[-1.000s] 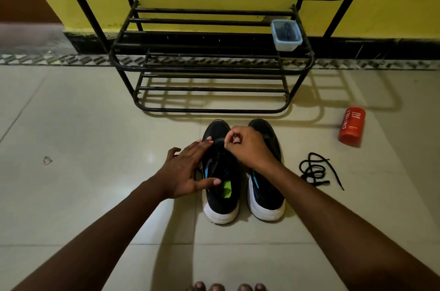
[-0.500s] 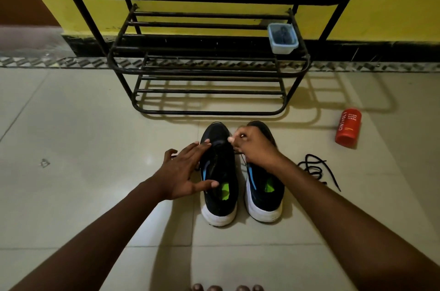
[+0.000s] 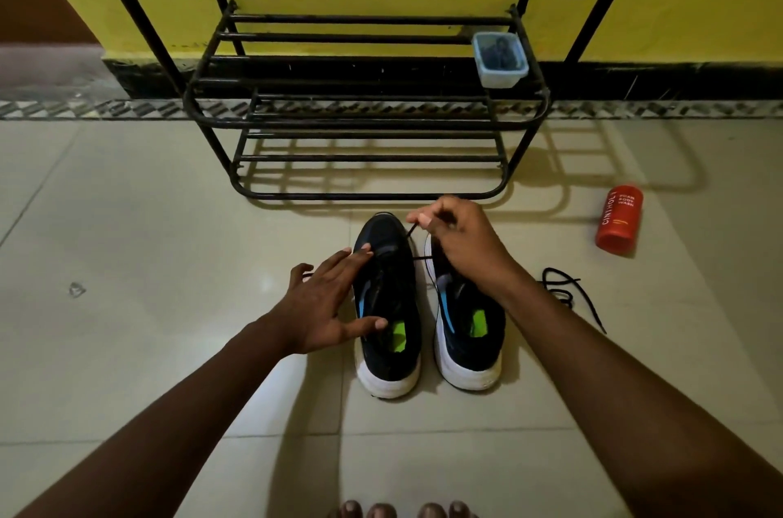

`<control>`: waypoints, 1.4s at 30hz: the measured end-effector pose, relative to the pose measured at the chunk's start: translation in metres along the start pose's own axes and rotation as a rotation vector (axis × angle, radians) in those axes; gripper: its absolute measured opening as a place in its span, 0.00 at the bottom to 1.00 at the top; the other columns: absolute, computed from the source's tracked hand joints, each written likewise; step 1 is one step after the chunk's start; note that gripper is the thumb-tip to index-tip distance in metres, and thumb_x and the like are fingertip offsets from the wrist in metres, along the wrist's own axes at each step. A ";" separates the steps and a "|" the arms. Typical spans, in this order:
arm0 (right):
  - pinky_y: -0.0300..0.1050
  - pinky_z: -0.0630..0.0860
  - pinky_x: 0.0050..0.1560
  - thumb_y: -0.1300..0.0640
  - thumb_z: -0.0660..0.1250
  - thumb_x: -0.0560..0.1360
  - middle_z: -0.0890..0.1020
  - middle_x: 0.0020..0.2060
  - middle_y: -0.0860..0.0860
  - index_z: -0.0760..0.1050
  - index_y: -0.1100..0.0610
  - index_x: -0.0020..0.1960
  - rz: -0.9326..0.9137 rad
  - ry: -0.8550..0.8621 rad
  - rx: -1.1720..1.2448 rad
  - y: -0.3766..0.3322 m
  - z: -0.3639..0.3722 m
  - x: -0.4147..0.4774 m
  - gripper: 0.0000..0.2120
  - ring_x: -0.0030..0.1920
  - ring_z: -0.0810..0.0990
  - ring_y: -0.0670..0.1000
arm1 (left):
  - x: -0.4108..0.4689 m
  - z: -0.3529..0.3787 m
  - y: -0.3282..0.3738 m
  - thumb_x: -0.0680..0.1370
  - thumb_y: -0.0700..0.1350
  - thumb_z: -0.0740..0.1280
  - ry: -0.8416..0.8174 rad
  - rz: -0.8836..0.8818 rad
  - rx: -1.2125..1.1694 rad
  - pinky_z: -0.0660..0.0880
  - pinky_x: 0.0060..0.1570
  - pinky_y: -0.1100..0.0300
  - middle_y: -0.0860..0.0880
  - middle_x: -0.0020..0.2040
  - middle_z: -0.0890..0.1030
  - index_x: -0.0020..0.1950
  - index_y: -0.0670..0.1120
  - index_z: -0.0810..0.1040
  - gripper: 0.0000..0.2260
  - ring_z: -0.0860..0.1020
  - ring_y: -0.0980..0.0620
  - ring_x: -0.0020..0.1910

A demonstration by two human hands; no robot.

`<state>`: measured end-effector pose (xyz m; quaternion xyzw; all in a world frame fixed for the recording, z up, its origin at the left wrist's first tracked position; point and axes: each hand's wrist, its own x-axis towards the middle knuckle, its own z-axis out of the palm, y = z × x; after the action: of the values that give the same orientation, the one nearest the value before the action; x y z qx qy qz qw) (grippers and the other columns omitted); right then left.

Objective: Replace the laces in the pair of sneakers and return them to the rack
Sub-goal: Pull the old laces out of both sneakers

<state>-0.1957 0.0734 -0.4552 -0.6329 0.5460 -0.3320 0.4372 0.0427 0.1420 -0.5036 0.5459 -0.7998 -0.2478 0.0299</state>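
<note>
1. My left hand (image 3: 322,305) lies flat with the fingers straight and spread; the fingertips rest on the upper of the left sneaker (image 3: 394,365) and the thumb sits at its collar, steadying it and gripping nothing.
2. That sneaker stands on the tiled floor (image 3: 148,263), toe pointing at the rack (image 3: 368,195) just ahead; it touches no shelf.
3. A thin black lace (image 3: 409,232) runs taut from near the sneaker's front eyelets up to my right hand (image 3: 457,242); thumb and forefinger pinch it, and the other fingers curl in.
4. The right sneaker (image 3: 466,339) stands just beside its twin, partly under my right wrist; I see no lace across its tongue.
5. Further right a loose lace (image 3: 559,288) lies coiled on the floor; beyond it stands a red bottle (image 3: 618,221).
6. I judge the lacing step is in hand, on the left sneaker; whether this lace is coming out or going in I cannot tell.
7. The next move calls for a steady pull along the eyelet line while the left hand pins the sneaker; both sneakers then need finishing before they go to the rack.
</note>
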 end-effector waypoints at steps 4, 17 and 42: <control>0.49 0.75 0.40 0.59 0.59 0.85 0.77 0.32 0.50 0.70 0.54 0.45 0.037 -0.041 0.142 0.001 0.005 -0.005 0.10 0.33 0.77 0.49 | 0.000 0.000 0.000 0.71 0.79 0.55 0.004 -0.006 0.006 0.50 0.76 0.39 0.58 0.83 0.48 0.81 0.60 0.42 0.46 0.46 0.57 0.81; 0.46 0.79 0.46 0.53 0.72 0.76 0.80 0.38 0.49 0.80 0.55 0.37 -0.130 -0.250 -0.640 -0.002 0.004 -0.013 0.11 0.39 0.78 0.46 | 0.002 0.000 -0.003 0.71 0.78 0.56 0.009 0.000 0.004 0.49 0.75 0.40 0.59 0.83 0.48 0.81 0.60 0.44 0.46 0.46 0.56 0.81; 0.39 0.66 0.66 0.56 0.62 0.83 0.74 0.69 0.52 0.72 0.60 0.71 0.212 0.096 -0.314 -0.006 0.054 -0.066 0.18 0.69 0.72 0.51 | 0.014 -0.005 0.002 0.77 0.71 0.56 0.066 -0.111 -0.206 0.57 0.69 0.45 0.57 0.76 0.68 0.78 0.61 0.61 0.31 0.64 0.53 0.75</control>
<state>-0.1572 0.1487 -0.4672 -0.6158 0.6749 -0.2245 0.3390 0.0371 0.1283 -0.5017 0.5914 -0.7370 -0.3120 0.0982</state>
